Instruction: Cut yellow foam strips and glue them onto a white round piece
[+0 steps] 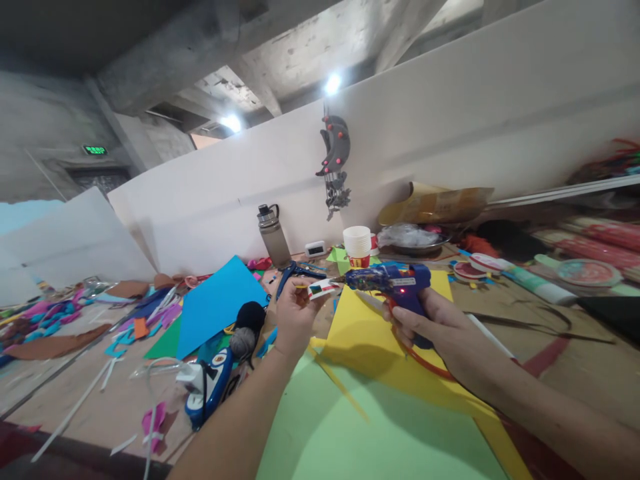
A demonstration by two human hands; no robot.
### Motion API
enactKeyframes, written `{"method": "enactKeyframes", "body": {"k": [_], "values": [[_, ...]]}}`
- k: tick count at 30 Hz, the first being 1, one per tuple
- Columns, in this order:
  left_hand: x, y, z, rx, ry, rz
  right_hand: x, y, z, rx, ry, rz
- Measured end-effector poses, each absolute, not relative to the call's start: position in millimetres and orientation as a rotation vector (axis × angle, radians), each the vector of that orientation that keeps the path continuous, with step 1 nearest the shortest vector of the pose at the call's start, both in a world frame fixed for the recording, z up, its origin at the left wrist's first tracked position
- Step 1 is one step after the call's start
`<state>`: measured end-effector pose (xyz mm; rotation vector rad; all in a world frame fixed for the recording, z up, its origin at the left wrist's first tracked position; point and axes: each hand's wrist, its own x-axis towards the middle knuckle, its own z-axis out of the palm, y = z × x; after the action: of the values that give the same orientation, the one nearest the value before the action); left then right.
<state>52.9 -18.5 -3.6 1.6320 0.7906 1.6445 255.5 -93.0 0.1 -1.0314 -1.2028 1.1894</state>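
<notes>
My right hand point(425, 320) is wrapped round the handle of a blue hot glue gun point(413, 283). A small red light glows on its side, and its nozzle points left. Pinched in my left hand point(295, 313) is a small white piece with red and dark green marks point(323, 289), perhaps cut from a paper cup. The nozzle end is close to this piece; whether they touch I cannot tell. Beneath both hands lie a yellow sheet point(370, 333) and a pale green sheet point(380, 427). Just behind my left hand are dark blue-handled scissors or pliers point(295, 270).
A water bottle point(273, 237) and stacked paper cups point(357, 243) stand by the white partition point(225, 193). Left are a blue sheet point(220, 303), yarn balls point(245, 337) and a blue-and-white power strip point(213, 387) with a cable. Rolls and a dark strap point(525, 323) lie right.
</notes>
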Motion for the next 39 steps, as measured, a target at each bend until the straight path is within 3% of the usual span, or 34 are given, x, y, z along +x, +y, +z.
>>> {"method": "enactKeyframes", "body": {"k": [14,26,39], "values": [[52,-18,-4,1.621,0.776,1.638,256,-93,0,-1.013,-1.183,1.191],[45,-6,-4,1.711,1.136,1.748,270,-74,-9,-0.859,-1.000,1.341],[47,-10,1,1.769,1.165,1.637,331,-79,20,-1.144,-0.725,1.031]]}}
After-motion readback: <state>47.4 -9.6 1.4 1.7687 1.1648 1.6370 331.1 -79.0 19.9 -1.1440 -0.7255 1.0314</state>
